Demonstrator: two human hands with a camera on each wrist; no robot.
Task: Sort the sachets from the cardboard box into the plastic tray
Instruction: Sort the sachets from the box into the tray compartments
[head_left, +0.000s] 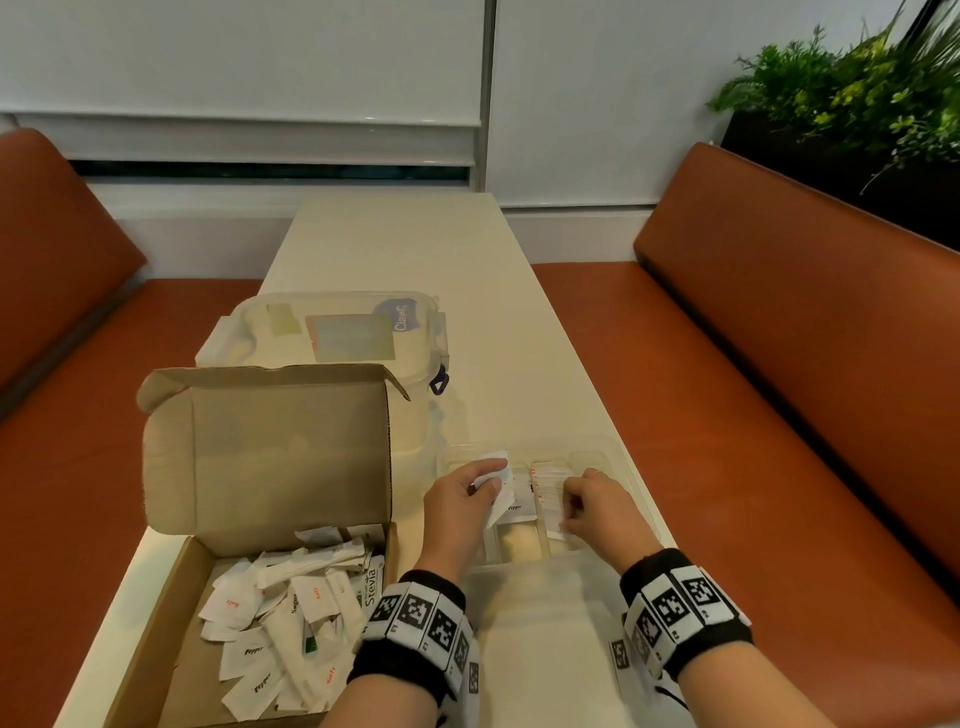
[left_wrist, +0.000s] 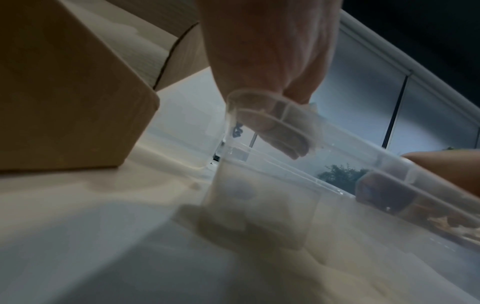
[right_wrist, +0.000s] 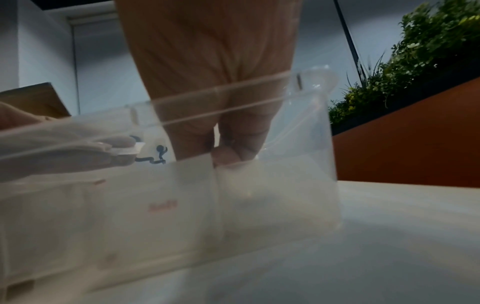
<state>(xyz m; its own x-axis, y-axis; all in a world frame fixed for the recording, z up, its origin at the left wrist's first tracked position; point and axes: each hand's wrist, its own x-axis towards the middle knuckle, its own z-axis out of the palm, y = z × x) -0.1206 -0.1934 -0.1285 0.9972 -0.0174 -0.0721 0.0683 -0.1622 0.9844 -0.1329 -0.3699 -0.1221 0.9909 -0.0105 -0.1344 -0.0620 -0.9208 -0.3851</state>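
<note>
left hand (head_left: 460, 501): over the tray's left side, fingers curled round a few white sachets (head_left: 500, 486)
right hand (head_left: 597, 506): in the tray (head_left: 621, 452), fingertips pinching a sachet edge there, looks like
box (head_left: 171, 613): open on the counter (head_left: 395, 244), left of the tray, loads of sachets inside

Left hand (head_left: 462, 499) pinching w/ thumb — right hand (head_left: 597, 506) fingers curled.

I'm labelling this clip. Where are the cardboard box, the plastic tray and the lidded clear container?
cardboard box (head_left: 270, 457): head view, inside of its raised lid.
plastic tray (head_left: 618, 451): head view, far right rim.
lidded clear container (head_left: 343, 332): head view, label on its lid.
</note>
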